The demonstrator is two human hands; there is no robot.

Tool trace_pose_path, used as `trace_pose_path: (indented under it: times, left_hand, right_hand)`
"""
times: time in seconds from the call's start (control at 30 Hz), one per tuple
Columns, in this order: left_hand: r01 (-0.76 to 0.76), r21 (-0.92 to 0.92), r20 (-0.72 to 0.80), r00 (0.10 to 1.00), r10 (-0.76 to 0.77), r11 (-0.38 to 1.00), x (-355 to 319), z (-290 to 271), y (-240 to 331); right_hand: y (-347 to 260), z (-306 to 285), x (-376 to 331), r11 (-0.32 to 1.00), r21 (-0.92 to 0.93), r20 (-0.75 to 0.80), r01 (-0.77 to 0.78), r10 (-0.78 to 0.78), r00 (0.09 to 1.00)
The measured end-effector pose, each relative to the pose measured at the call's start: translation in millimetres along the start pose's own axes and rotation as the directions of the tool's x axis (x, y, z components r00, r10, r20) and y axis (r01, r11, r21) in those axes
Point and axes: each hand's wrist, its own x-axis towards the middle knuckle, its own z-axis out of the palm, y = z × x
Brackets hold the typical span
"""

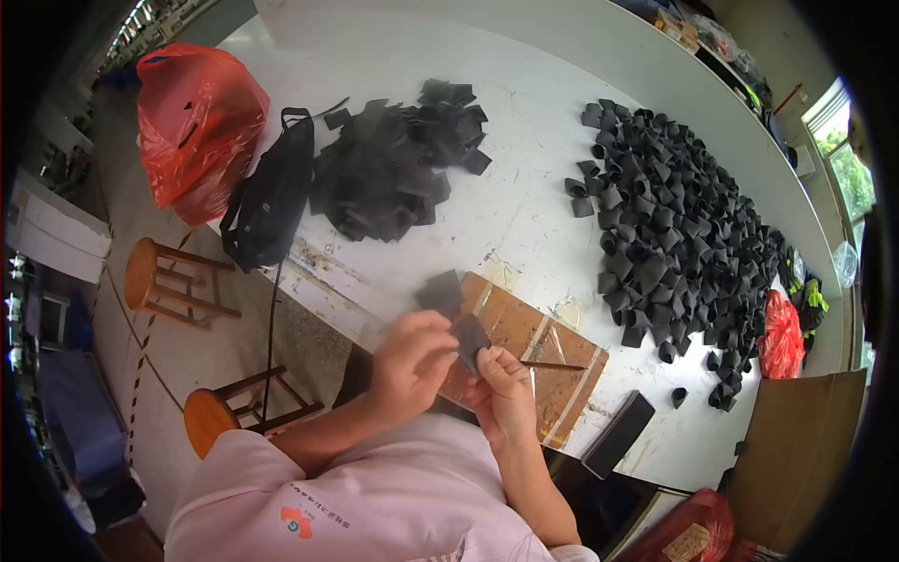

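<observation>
My right hand (503,386) pinches a small dark fabric piece (471,341) between thumb and fingers above a brown board (510,314) crossed with clear tape. My left hand (412,358) is beside the piece's left edge, its fingers curled and smeared by motion; whether they touch the piece is unclear. A thin brown stick (554,365) points rightward from beside my right hand; I cannot make out if it is held or lies on the board. Just beyond my left hand, more dark flat pieces (442,288) lie at the board's far left corner.
Loose flat dark pieces (389,169) form a pile on the white table (524,94). Many folded dark loops (674,225) are heaped at right. A black bag (272,201), red plastic bag (198,122), long black block (619,434), wooden stools (211,417) and cardboard (805,450) surround me.
</observation>
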Motion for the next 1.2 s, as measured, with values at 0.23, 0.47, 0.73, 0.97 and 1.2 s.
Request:
trace_pose_path:
  times: [0.23, 0.47, 0.73, 0.97, 1.2]
  left_hand:
    - [0.636, -0.752, 0.379, 0.630, -0.678, 0.170, 10, -8, 14]
    - [0.652, -0.724, 0.372, 0.644, -0.668, 0.226, 9, -10, 4]
    - [0.405, -0.396, 0.183, 0.914, -0.361, 0.824, 9, 5, 11]
    - [0.142, -0.218, -0.135, 0.975, -0.174, 0.966, 9, 9, 28]
    - [0.158, -0.265, -0.185, 0.960, -0.211, 0.951, 9, 18, 25]
  right_hand:
    - [-3, -3, -3, 0.964, 0.258, 0.049, -0.057, 0.046, 0.998]
    - [0, -2, 1, 0.994, 0.078, 0.084, -0.081, 0.075, 0.994]
    - [-16, 34, -35, -0.101, -0.850, 0.396, 0.517, -0.770, 0.500]
    - [-24, 46, -41, -0.261, -0.863, 0.482, 0.432, -0.681, 0.550]
    - [-28, 35, -28, -0.352, -0.764, 0.610, 0.541, -0.667, 0.427]
